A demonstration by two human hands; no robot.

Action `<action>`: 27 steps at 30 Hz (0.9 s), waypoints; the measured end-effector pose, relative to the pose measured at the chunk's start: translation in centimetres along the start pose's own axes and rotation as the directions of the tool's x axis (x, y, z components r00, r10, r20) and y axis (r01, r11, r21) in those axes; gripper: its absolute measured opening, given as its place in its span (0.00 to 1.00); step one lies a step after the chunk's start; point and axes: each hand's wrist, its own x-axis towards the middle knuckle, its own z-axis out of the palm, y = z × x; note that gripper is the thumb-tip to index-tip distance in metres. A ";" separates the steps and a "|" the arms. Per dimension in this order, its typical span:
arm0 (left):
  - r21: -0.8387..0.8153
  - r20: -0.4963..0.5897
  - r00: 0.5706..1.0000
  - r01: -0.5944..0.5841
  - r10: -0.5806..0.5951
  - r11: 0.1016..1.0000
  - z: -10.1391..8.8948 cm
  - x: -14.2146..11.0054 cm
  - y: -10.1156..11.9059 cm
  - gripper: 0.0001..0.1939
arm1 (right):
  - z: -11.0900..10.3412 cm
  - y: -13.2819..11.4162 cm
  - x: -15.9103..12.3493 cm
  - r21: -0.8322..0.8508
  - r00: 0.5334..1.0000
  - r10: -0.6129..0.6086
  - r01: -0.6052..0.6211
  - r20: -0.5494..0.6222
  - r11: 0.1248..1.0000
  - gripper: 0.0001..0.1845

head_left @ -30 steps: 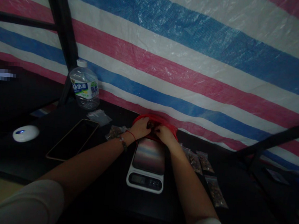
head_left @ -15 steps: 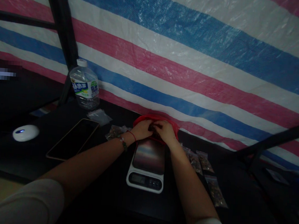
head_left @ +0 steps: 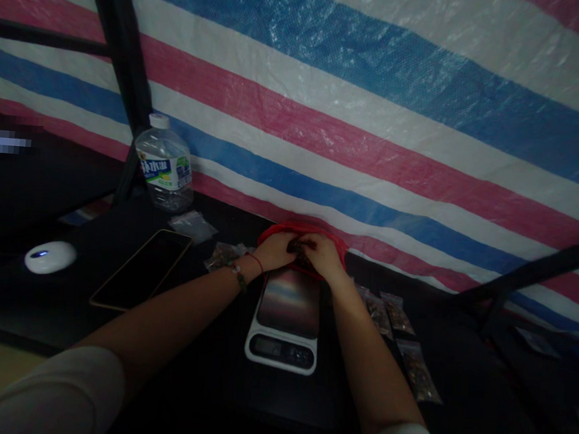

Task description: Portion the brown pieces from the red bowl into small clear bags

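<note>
A: What has moved since a second ago?

B: Very little. The right hand (head_left: 322, 254) has slid a touch farther from the body and toward the left hand (head_left: 273, 249), so the fingers now meet over the red bag (head_left: 337, 246). Nothing else has shifted.

A: Take it from the biggest thing down.

B: Behind both hands hangs the striped tarp (head_left: 357, 115). Under them is the dark counter (head_left: 199, 344). Well off to the left of the left hand stands a water bottle (head_left: 164, 170), with a phone (head_left: 141, 269) lying flat nearer the body and a white mouse (head_left: 50, 257) farther left again. Just below the hands sits a kitchen scale (head_left: 287, 322). Small filled pouches (head_left: 411, 360) lie to the right of the right forearm, more pouches (head_left: 223, 255) just left of the left wrist.

A: And the grip?

B: Both hands are curled in narrow, pinching something small and dark at the bag's mouth. I cannot tell whether they hold it or only the plastic.

A: The bag itself?

B: Thin, crinkled red plastic, bunched open against the tarp just beyond the scale, its contents hidden.

A: What could go wrong?

B: In my judgement, loose bits could spill onto the dark counter and get lost in this dim light, or a wrist could press the scale and upset a reading.
</note>
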 end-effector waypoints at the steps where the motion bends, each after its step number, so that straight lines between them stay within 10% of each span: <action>1: 0.005 0.007 1.000 0.003 -0.003 1.000 0.0 0.0 0.0 0.12 | 0.0 0.0 0.0 0.012 1.000 0.005 -0.005 0.004 1.000 0.14; 27: 0.011 -0.017 1.000 0.016 -0.016 1.000 -0.1 0.0 -0.1 0.14 | -0.3 -0.2 0.0 0.050 1.000 0.017 -0.017 0.001 0.999 0.15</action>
